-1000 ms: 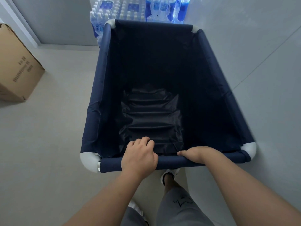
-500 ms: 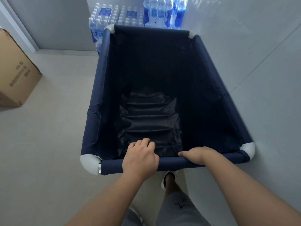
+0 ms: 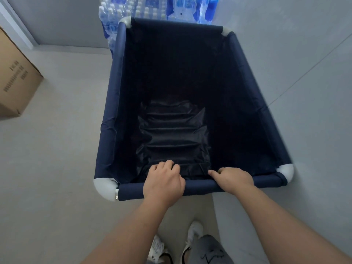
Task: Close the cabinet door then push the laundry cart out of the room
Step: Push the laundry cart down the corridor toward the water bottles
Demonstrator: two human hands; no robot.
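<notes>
The laundry cart [image 3: 112, 103] is a deep navy fabric bin with white corner pieces, empty but for a crumpled dark liner at its bottom. It stands right in front of me, its right side close along a grey wall. Both hands hold its near top rail. My left hand [image 3: 163, 182] is wrapped over the rail left of centre. My right hand [image 3: 233, 178] grips the rail just right of centre. No cabinet door is in view.
Stacked packs of water bottles [image 3: 122, 14] stand against the cart's far end. A large cardboard box [image 3: 15, 80] sits on the floor at the left. A grey wall [image 3: 304, 92] runs along the right. Pale floor lies open to the left.
The cart and my hands have shifted slightly rightward and back in view; the bottles sit nearer the top edge. Both grips are unchanged.
</notes>
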